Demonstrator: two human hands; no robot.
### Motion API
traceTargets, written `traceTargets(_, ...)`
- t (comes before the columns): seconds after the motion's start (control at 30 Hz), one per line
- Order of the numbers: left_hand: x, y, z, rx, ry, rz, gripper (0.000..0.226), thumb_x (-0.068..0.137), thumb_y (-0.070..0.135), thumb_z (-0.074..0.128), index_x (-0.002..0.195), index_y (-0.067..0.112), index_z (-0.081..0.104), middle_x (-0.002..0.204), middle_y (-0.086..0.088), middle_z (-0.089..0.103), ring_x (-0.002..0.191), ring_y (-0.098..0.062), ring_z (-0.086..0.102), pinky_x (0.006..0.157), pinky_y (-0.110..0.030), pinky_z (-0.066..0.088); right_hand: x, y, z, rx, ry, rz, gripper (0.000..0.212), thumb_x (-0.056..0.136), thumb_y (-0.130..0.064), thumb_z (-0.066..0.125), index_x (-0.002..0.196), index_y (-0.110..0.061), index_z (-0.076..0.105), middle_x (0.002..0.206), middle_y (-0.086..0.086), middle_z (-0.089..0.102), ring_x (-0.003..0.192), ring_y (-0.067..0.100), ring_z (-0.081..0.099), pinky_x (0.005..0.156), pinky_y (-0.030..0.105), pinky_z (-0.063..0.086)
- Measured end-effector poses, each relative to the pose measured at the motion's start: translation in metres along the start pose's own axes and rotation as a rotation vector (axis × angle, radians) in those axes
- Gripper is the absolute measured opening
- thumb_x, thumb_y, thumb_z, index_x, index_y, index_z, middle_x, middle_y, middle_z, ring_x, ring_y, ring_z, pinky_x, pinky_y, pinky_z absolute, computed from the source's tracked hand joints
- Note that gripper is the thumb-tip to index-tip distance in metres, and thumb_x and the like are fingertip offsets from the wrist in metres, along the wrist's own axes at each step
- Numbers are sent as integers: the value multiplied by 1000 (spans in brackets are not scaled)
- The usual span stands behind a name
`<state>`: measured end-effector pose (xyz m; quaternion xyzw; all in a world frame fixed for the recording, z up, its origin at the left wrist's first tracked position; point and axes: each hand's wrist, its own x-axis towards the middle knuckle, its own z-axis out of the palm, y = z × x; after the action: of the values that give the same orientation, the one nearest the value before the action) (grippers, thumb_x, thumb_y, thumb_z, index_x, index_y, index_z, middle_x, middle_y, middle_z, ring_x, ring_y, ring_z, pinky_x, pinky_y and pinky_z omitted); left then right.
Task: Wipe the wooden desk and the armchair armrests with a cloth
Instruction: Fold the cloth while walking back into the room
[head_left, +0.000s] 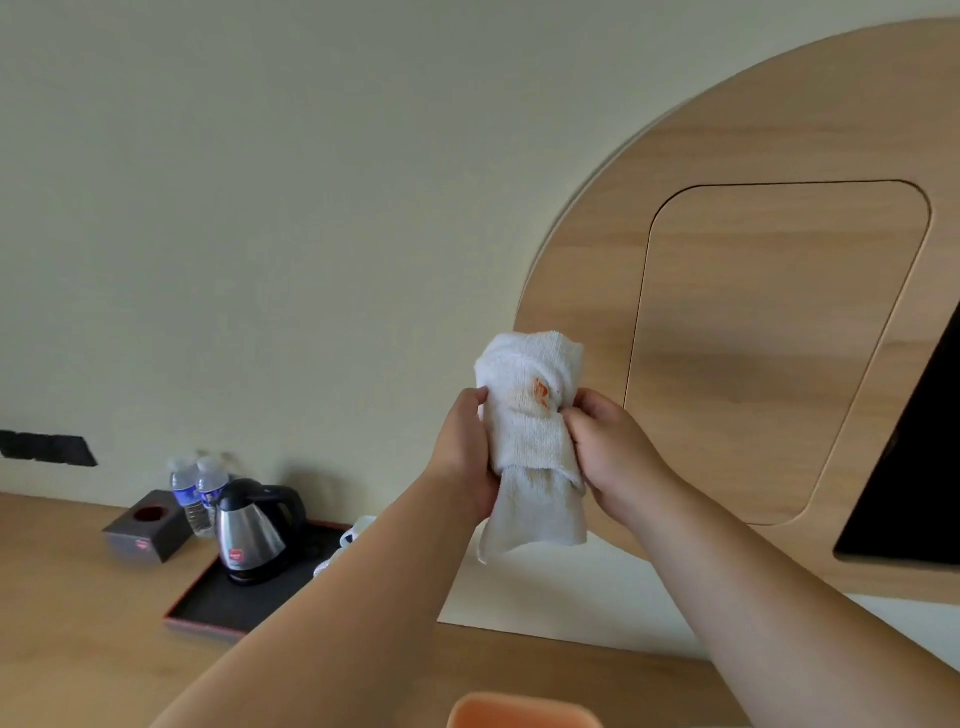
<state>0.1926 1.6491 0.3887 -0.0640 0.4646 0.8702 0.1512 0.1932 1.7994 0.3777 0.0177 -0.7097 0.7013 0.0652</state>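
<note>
An orange object (524, 711), cut off by the bottom edge, sits nearest the camera; its kind cannot be told. Beyond it runs the wooden desk (78, 623). Both forearms reach forward above the desk. The left hand (465, 454) and the right hand (613, 452) each grip a side of the cloth (530, 436), which is white, bunched and held in the air clear of the desk, with a loose end hanging below the hands. An orange stain shows on the cloth's front. Left of the cloth and lower, a black tray (208, 603) lies on the desk with a steel kettle (249, 530) standing on it. Just left of the kettle stand two water bottles (195, 491) and a dark box (148, 527). Behind the cloth, a rounded wood panel (753, 260) covers the wall. Right of the cloth, a black screen (914, 467) is mounted on the panel.
</note>
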Motion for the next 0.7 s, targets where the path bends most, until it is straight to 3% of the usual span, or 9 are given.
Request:
traceTargets(0.1,13,-19,-11,1,15,-28,55,98,44,43,123,5,73,106,-21,79,86,-37,79,65,-44,64,3,26,-6,-3,-9,40,26,89,-18,55,105,-20,75,104,9,80,102,34,75,88,52,59)
traceTargets(0.2,29,-47,-34,-12,36,-81,55,99,43,44,128,5,70,113,-22,78,93,-38,78,67,-45,64,3,64,-10,-14,-19,103,23,91,-17,57,108,-18,73,97,4,80,88,26,75,70,40,60)
traceTargets(0.23,35,-59,-44,-7,43,-104,55,99,44,44,130,5,69,117,-23,77,98,-39,77,70,-45,64,2,80,-11,-22,-22,128,21,93,-18,58,107,-17,73,94,5,79,84,23,73,66,36,58)
traceTargets(0.3,47,-88,-68,4,71,-154,56,99,43,44,133,5,67,123,-23,74,108,-40,75,82,-48,62,-3,115,-13,-38,-41,196,18,94,-20,59,106,-19,73,100,11,78,85,24,73,70,40,59)
traceTargets(0.4,61,-140,-107,14,132,-220,53,100,42,46,135,6,65,126,-22,73,117,-39,71,104,-53,53,-17,174,-13,-89,-69,299,16,86,-27,61,94,-28,75,93,-1,80,82,18,73,68,39,57)
traceTargets(0.53,77,-221,-163,21,233,-338,49,102,37,47,134,5,66,126,-20,74,118,-36,71,109,-51,51,-40,266,-17,-138,-53,425,20,81,-20,60,94,-24,75,84,-1,77,73,15,67,67,35,49)
traceTargets(0.7,100,-322,-228,114,363,-447,45,95,29,57,129,3,68,123,-19,75,118,-36,70,112,-54,48,-72,394,-24,-122,-21,644,25,92,-4,60,111,-15,73,107,14,79,98,34,73,83,50,59)
